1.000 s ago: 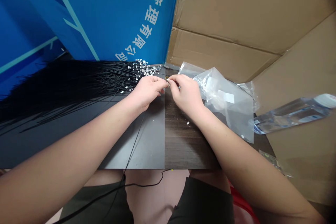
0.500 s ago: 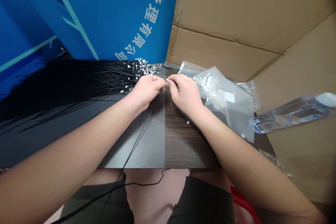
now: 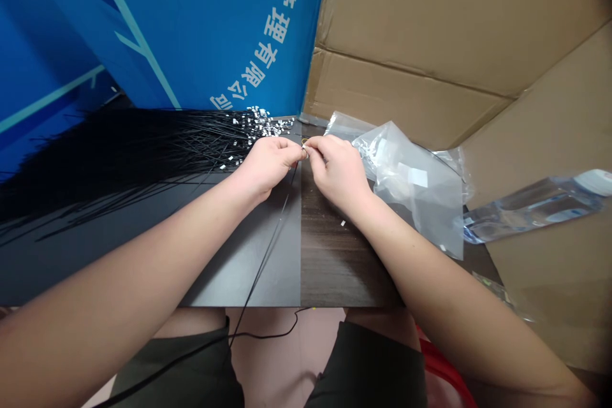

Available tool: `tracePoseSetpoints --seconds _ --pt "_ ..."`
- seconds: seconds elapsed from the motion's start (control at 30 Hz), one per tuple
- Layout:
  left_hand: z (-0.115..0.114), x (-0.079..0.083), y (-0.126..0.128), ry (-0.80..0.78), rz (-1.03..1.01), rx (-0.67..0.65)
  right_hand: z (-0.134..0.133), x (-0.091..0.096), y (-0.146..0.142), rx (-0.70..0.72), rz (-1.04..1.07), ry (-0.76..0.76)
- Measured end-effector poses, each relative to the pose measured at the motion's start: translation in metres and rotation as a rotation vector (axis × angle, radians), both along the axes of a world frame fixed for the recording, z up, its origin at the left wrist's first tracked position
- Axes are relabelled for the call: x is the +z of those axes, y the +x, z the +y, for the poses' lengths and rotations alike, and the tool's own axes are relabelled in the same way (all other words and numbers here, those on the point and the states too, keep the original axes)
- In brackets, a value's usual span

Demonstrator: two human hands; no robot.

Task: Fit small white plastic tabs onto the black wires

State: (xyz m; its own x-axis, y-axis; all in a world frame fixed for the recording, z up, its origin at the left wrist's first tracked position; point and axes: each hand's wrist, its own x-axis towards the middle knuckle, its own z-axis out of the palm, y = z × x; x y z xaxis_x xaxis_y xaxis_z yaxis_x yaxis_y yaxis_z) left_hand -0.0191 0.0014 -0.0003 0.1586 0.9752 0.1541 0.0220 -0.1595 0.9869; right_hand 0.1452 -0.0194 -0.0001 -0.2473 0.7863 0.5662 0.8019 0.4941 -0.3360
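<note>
My left hand (image 3: pixel 266 164) and my right hand (image 3: pixel 337 171) meet fingertip to fingertip over the far middle of the dark table (image 3: pixel 329 268). Both pinch a tiny piece at the end of a thin black wire (image 3: pixel 268 250); the piece is too small to name. The wire trails from the fingertips down past the table's near edge onto my lap. A big heap of black wires with small white ends (image 3: pixel 143 140) lies just left of my left hand.
Clear plastic bags (image 3: pixel 411 182) lie right of my right hand. A clear water bottle (image 3: pixel 535 204) lies on its side at the far right. A blue printed board (image 3: pixel 191 25) and cardboard boxes (image 3: pixel 430 32) stand behind the table.
The hands stay pinched together in place. The black wire hanging from them has swung rightward across the table.
</note>
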Motion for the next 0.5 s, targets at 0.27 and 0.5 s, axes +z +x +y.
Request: tracePoseSetpoints --seconds 0.27,0.5 --pt "-0.014 0.017 0.003 -0.404 -0.132 -0.273 0.002 0.001 0.000 -0.001 0.209 0.075" --pt "0.004 0.098 -0.066 -0.138 0.149 -0.110 0.011 0.036 0.038 -0.036 0.560 0.175"
